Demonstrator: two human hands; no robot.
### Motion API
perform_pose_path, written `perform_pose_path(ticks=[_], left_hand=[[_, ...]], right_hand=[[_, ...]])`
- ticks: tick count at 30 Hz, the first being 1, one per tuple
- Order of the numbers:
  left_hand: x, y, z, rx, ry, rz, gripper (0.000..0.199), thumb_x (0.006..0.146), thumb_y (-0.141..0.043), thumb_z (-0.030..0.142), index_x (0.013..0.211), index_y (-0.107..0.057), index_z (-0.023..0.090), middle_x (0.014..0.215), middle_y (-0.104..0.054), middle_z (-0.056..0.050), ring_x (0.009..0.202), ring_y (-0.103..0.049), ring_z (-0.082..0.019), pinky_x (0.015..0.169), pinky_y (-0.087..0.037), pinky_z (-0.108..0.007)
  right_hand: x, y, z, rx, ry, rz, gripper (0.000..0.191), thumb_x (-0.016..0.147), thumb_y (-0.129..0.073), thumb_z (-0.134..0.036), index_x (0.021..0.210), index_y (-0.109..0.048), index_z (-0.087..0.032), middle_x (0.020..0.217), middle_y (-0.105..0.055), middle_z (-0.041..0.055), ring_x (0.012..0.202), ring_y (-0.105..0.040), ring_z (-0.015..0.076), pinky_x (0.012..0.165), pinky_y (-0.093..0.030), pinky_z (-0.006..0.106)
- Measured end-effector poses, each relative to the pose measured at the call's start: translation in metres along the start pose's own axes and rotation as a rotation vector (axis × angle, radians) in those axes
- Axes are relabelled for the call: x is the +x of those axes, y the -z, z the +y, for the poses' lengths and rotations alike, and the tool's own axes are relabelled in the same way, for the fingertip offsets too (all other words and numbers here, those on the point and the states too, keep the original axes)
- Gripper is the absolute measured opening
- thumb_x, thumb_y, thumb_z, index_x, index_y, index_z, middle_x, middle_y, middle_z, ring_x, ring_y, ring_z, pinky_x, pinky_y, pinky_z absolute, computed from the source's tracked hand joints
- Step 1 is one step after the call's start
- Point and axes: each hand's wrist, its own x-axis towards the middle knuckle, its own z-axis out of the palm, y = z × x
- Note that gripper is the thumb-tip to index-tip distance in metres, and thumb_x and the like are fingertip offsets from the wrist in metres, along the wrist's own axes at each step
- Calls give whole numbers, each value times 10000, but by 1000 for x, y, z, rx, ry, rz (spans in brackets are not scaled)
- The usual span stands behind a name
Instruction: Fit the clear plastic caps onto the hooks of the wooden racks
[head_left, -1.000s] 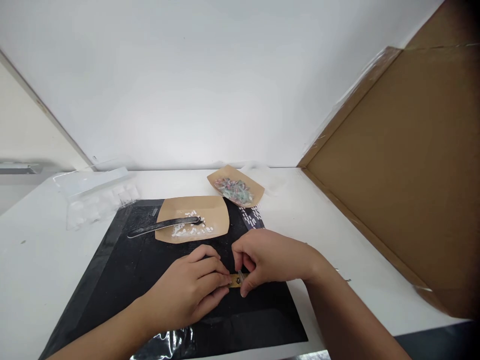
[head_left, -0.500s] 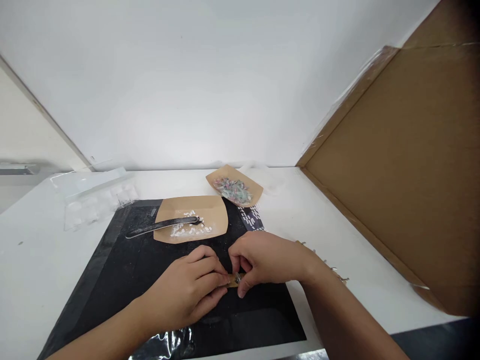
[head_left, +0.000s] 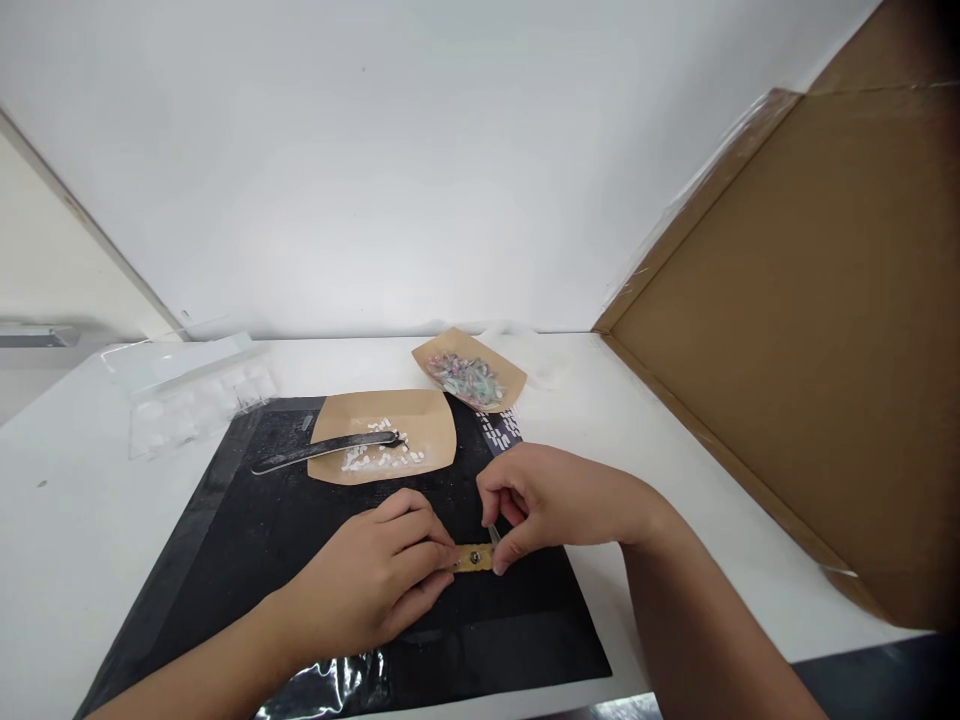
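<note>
A small yellowish strip (head_left: 466, 558) with a dark round spot on it lies on the black mat (head_left: 300, 560). My left hand (head_left: 390, 565) is closed on the strip's left end, thumb below and fingers above. At the strip's right end is my right hand (head_left: 532, 505), its thumb and forefinger pinched around a small, pale, narrow piece (head_left: 494, 534). Behind the hands sits a brown paper tray (head_left: 322, 450) holding small white pieces, with a dark curved file (head_left: 300, 456) laid across it.
Another paper tray (head_left: 517, 376) with coloured, clear-looking pieces stands at the back. A patterned card (head_left: 501, 430) lies beneath its front corner. Clear plastic cases (head_left: 195, 395) are at the back left; a large cardboard panel (head_left: 810, 330) rises on the right.
My right hand has shifted slightly right and up, away from the middle of the strip, uncovering the dark round spot. My left hand has hardly moved.
</note>
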Motion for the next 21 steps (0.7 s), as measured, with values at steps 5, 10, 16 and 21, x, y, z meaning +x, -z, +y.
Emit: perform_pose_path(ticks=[5,10,16,21], left_hand=[[-1,-1,-1,-3,6,-3,212,992,-633,163,1196,-686,189,1095,-714,-75,1027,-582,-223,923,-554,-383],[-1,-1,-1,-4,8,-10,205,995,-634,167,1192,-686,190,1097,-714,-72,1026,-585,-221,921,-554,-383],[-1,0,0,9,21,-20,194,998,-631,176,1183,-686,197,1090,-713,-76,1019,-598,-225,905,-558,-383],[0,0,0,16,18,-18,186,1001,-627,179,1176,-687,196,1090,-715,-76,1019,-599,-225,900,-561,-383]], right_hand=[[-6,5,7,51,-29,-12,414,664,-923,-525,877,-757,-211,688,-643,-46,592,-550,111,521,-353,241],[-5,0,8,135,-17,-82,387,683,-920,-472,896,-740,-204,753,-720,-20,651,-644,138,564,-422,231],[-4,-5,12,237,-28,-145,371,709,-906,-455,893,-709,-201,829,-786,6,744,-730,181,617,-484,237],[-2,-6,17,269,-63,-198,407,692,-910,-485,884,-690,-201,790,-781,4,683,-718,173,574,-471,231]])
